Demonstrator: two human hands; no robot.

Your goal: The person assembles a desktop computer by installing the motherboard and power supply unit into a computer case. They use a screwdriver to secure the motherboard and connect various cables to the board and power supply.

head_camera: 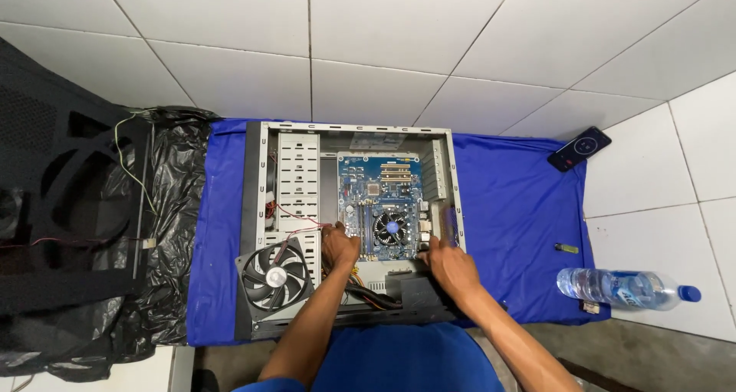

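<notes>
Head view: two hands, left (339, 244), right (448, 265), grip unclear, inside one computer case (261, 208).

Makeshift repair spot: tiled floor (383, 47), open computer case (353, 208)

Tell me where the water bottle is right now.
The water bottle lies on its side at the lower right of the head view, across the blue cloth's right edge, right of the computer case.

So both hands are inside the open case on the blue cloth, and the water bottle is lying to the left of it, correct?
Not quite: the head view shows the bottle lying to the right of the case, on the blue cloth's edge. Both the left hand and right hand are inside the case.
</notes>
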